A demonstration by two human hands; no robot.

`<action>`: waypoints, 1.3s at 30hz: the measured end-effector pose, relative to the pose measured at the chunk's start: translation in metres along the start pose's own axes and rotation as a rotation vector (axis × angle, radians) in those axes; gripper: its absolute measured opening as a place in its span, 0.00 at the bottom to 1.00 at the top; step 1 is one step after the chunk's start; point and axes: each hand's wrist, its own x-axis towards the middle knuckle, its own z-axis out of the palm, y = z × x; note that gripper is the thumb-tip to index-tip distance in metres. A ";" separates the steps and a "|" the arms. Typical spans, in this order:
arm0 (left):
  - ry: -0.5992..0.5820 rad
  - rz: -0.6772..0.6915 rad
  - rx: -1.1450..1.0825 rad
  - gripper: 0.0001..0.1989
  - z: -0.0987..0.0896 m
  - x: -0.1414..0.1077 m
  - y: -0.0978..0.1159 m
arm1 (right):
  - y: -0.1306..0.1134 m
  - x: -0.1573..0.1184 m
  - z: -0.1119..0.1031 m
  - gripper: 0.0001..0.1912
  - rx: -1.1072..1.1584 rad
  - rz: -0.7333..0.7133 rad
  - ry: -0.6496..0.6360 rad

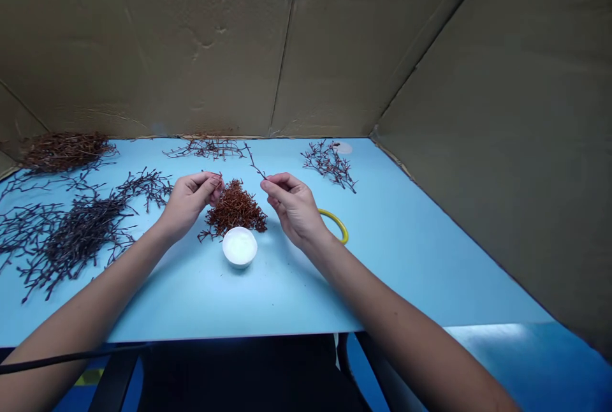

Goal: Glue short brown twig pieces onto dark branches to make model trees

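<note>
Between thumb and fingers, my right hand pinches the lower end of a thin dark twig, which slants up and to the left. My left hand is closed in a pinch, and a small reddish-brown piece of twig shows at its fingertips. A heap of short reddish-brown twig pieces lies on the table between the two hands. Just in front of that heap stands a small white bowl with whitish contents.
Dark branching twigs are piled at the left, with a reddish-brown bundle behind. Smaller twig groups lie at the back middle and back right. A yellow curved handle shows beside my right wrist. Cardboard walls enclose the light-blue table.
</note>
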 end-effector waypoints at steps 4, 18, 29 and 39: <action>-0.016 -0.057 -0.113 0.22 0.014 0.007 0.006 | -0.004 0.009 0.007 0.21 0.074 -0.005 0.044; -0.005 -0.237 -0.363 0.15 0.023 -0.010 -0.004 | 0.008 -0.006 0.013 0.24 0.144 0.080 0.009; 0.030 -0.055 -0.142 0.17 0.023 -0.019 0.003 | 0.013 -0.018 0.016 0.13 -0.088 -0.081 -0.064; 0.011 0.041 -0.039 0.19 0.020 -0.027 0.007 | 0.007 -0.033 0.019 0.05 -0.384 -0.367 -0.001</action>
